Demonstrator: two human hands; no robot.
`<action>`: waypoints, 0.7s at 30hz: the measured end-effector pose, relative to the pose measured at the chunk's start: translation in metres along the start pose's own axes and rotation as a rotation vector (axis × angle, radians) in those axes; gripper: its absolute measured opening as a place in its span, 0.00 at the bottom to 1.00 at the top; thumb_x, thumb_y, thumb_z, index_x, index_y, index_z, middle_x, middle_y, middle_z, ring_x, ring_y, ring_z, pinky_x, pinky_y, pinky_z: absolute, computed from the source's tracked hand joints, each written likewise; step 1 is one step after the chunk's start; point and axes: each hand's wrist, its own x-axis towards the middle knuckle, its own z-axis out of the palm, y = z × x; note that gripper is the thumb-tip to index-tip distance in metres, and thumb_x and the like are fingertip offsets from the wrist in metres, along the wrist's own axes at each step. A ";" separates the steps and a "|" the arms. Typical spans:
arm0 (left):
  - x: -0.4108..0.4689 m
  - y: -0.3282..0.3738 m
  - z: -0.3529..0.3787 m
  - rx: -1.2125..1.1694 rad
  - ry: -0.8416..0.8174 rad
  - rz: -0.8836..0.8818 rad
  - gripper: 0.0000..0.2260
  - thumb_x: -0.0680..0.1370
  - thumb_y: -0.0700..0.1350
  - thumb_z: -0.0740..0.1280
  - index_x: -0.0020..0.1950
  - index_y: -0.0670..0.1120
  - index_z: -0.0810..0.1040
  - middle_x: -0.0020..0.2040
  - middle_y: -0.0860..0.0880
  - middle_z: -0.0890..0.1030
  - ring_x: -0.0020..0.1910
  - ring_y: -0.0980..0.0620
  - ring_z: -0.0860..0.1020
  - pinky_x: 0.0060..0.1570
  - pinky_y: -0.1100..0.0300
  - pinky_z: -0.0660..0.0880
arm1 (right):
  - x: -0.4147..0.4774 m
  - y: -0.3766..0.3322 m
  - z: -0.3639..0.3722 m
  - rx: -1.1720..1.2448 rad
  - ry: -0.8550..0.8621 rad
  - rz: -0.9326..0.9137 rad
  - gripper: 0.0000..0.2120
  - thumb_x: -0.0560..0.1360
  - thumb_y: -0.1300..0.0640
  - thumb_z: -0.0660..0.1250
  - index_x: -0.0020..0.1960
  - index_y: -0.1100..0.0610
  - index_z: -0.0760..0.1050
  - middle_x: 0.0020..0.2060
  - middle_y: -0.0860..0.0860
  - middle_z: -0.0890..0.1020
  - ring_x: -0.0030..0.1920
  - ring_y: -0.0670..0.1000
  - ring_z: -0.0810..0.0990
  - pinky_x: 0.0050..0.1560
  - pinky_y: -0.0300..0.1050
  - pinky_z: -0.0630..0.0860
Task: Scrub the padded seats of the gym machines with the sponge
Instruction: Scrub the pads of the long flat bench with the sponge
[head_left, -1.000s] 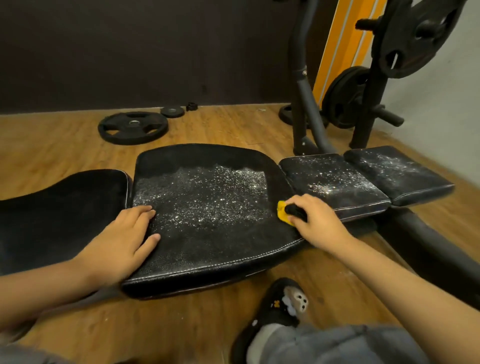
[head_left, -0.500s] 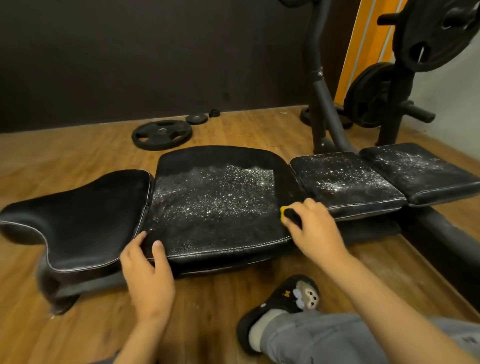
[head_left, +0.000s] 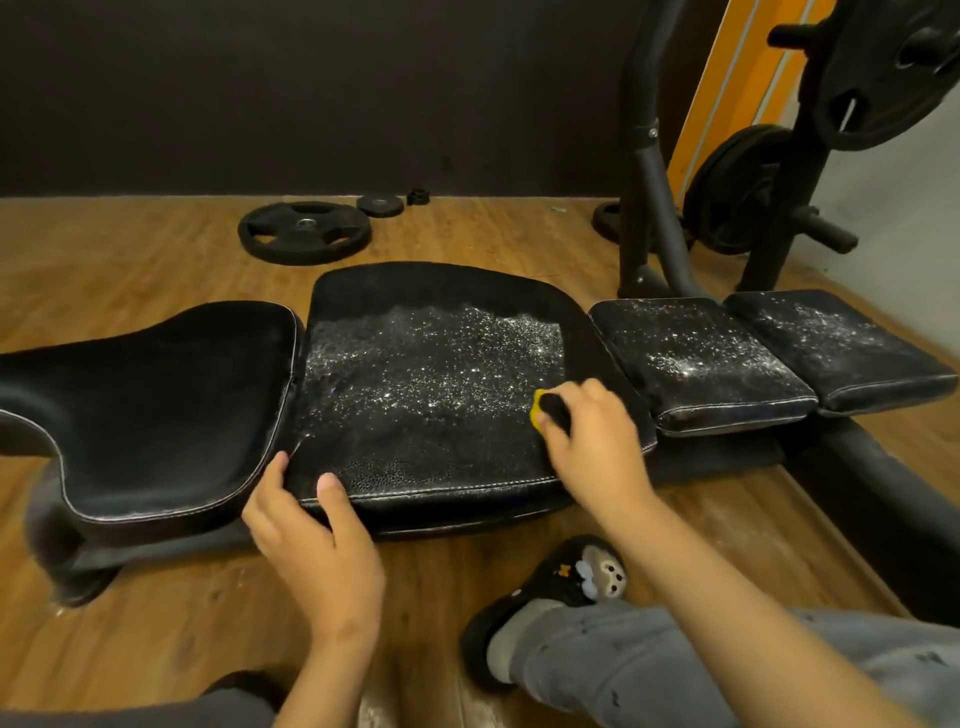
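Observation:
A low black padded bench lies across the wooden floor. Its wide middle pad (head_left: 426, 384) is speckled with white foam. My right hand (head_left: 592, 441) grips a yellow and black sponge (head_left: 545, 408) pressed on that pad's right side. My left hand (head_left: 311, 540) holds the pad's front left corner, thumb on top and fingers in the gap beside the left pad (head_left: 166, 400), which looks plain black. Two smaller pads (head_left: 696, 358) (head_left: 836, 343) to the right also carry foam.
A large weight plate (head_left: 304, 231) and a small one (head_left: 380, 206) lie on the floor behind the bench. A black rack with plates (head_left: 753, 187) stands at the back right. My slippered foot (head_left: 566, 587) and grey trouser leg are in front.
My left hand slid off the middle pad's top to grip its front left corner. My view shifted left and back. My right hand stays on the sponge at the pad's right side.

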 end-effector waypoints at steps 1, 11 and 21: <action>-0.001 0.001 0.001 0.000 0.008 0.000 0.26 0.78 0.54 0.55 0.72 0.44 0.65 0.70 0.41 0.66 0.68 0.42 0.66 0.68 0.47 0.64 | -0.011 -0.017 0.004 0.048 0.007 -0.066 0.10 0.77 0.53 0.66 0.55 0.58 0.77 0.48 0.55 0.75 0.50 0.56 0.73 0.49 0.50 0.70; -0.001 -0.004 0.001 0.006 0.005 0.030 0.26 0.78 0.56 0.54 0.73 0.45 0.65 0.69 0.42 0.66 0.68 0.43 0.66 0.68 0.49 0.63 | 0.037 0.072 -0.015 -0.113 -0.015 0.172 0.13 0.76 0.54 0.67 0.57 0.62 0.76 0.49 0.62 0.77 0.53 0.64 0.75 0.51 0.53 0.70; 0.000 -0.004 0.007 -0.020 0.061 0.026 0.26 0.77 0.54 0.55 0.71 0.42 0.67 0.67 0.40 0.68 0.67 0.44 0.67 0.68 0.52 0.62 | -0.017 -0.056 0.010 0.255 -0.121 -0.319 0.09 0.75 0.54 0.69 0.54 0.56 0.77 0.45 0.51 0.74 0.49 0.52 0.73 0.48 0.43 0.69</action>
